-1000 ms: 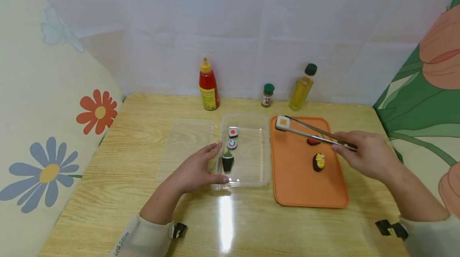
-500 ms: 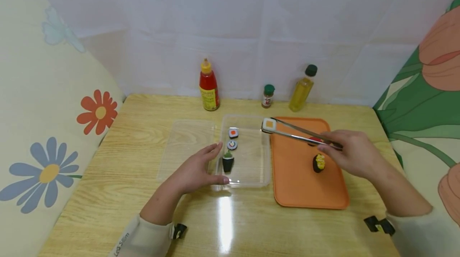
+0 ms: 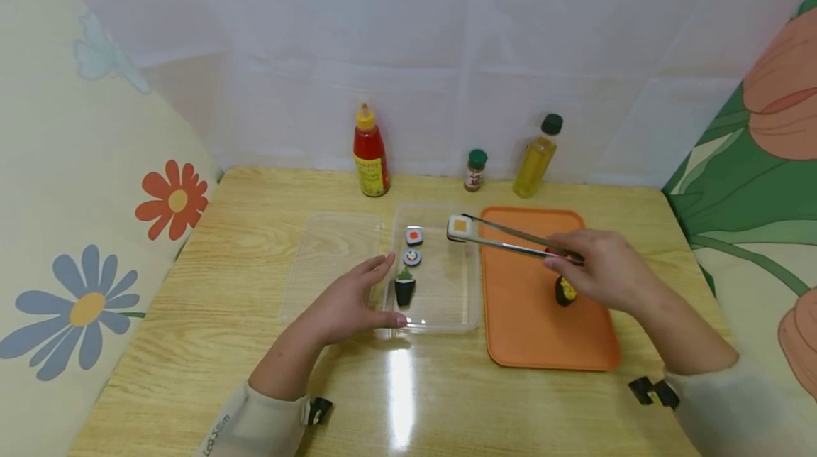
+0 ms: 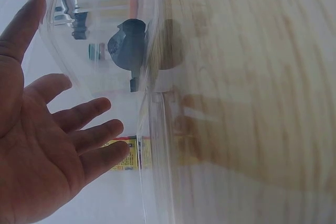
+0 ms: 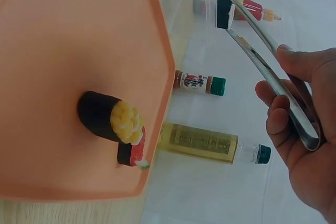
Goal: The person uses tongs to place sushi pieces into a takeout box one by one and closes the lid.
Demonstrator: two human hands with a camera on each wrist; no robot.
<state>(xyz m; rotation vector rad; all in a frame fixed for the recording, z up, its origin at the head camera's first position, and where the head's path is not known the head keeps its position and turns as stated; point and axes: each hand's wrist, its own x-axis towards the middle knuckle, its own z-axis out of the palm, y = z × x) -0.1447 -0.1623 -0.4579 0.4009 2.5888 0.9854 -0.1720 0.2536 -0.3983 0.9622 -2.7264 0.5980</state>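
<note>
My right hand (image 3: 600, 269) grips metal tongs (image 5: 268, 69), whose tips pinch a square sushi roll (image 3: 459, 227) with an orange centre. In the head view the roll appears over the right part of the clear plastic box (image 3: 440, 322). Along the box's left side sit a roll with a red-orange centre (image 3: 414, 235), a round roll (image 3: 412, 257) and a black cone-shaped hand roll (image 3: 405, 289) with green on top. My left hand (image 3: 351, 304) stands at the box's left edge, fingers spread and thumb by the near corner; in the left wrist view it (image 4: 58, 145) holds nothing.
An orange tray (image 3: 542, 336) lies right of the box, bearing a yellow-topped sushi (image 5: 110, 116) and a red-topped one (image 5: 131, 153). The transparent lid (image 3: 332, 244) extends left. Behind stand a red sauce bottle (image 3: 370, 159), a spice jar (image 3: 475, 171) and an oil bottle (image 3: 536, 159).
My right hand has moved left with the tongs, carrying the square sushi roll from over the orange tray to over the plastic box. My left hand has stayed in place.
</note>
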